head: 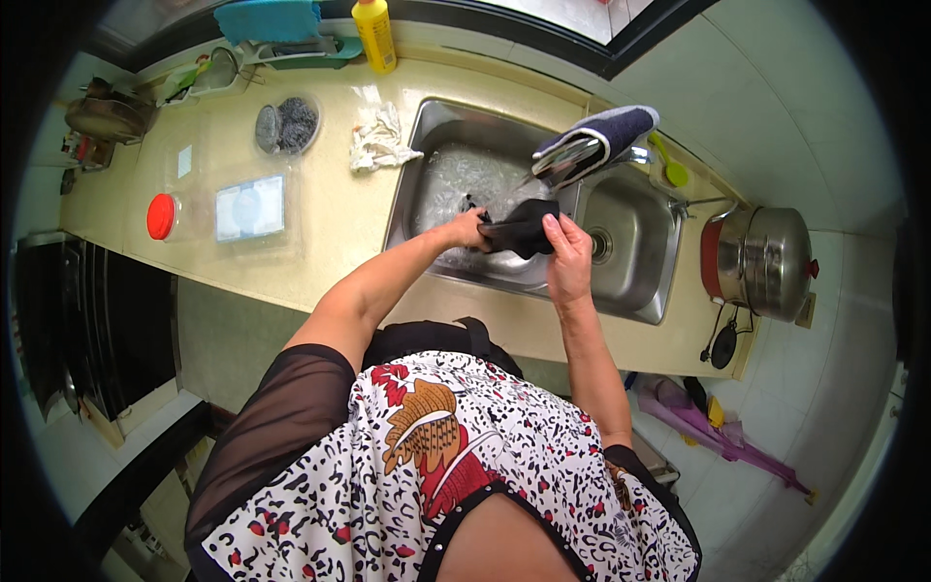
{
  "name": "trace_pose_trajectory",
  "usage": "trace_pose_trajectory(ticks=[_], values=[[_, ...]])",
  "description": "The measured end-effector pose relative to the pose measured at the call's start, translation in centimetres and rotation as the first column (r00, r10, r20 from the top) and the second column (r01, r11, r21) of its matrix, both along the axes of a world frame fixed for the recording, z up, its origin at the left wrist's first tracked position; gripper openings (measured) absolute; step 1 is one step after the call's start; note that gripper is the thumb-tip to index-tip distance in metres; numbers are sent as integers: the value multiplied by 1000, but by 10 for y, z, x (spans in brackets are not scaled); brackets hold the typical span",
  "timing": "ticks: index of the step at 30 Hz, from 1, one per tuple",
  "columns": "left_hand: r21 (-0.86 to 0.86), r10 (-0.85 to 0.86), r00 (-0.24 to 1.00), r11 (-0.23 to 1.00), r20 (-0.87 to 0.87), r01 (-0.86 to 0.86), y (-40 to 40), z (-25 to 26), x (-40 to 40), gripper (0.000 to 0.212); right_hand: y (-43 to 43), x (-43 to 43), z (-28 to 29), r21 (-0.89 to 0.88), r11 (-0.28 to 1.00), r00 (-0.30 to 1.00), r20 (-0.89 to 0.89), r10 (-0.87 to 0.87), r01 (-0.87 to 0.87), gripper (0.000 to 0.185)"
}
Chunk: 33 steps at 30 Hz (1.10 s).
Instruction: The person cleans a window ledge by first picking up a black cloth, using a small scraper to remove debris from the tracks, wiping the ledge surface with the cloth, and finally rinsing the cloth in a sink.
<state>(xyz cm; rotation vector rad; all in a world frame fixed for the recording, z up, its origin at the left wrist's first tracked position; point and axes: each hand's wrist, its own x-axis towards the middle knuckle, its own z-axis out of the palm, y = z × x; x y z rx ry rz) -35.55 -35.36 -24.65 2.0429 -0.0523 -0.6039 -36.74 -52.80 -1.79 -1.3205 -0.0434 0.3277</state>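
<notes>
A piece of black fabric (525,229) is stretched between my two hands over the left basin of a stainless steel sink (454,131). My left hand (468,229) grips its left end low in the basin, and a bit of dark material shows just past the fingers. My right hand (569,251) pinches the right end near the divider between the basins. Water runs from the faucet (571,158), which has a dark blue towel (618,134) draped over it, and splashes just behind the fabric. Water in the basin looks rippled.
Left of the sink lie a crumpled white cloth (380,138), scouring pads (289,125), clear plastic containers and a red-lidded jar (161,216). Behind stands a yellow bottle (374,36). A steel pot (774,262) stands at the right, beyond the smaller basin (633,225).
</notes>
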Motion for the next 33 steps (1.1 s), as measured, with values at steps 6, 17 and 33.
trace_pose_trajectory(ticks=[6, 17, 33], values=[[149, 263, 964, 955, -30, -256, -2, 51, 12, 32, -87, 16, -188, -816, 578, 995, -77, -63, -27, 27], [-170, -157, 973, 968, 172, 186, -23, 124, -24, 30, 11, 6, -199, 138, 984, 360, -929, 89, 114, 75], [-753, -266, 736, 461, -623, -470, 48, 65, 23, 50, 28, -8, -98, 688, 722, 617, -601, 508, 74, 67]])
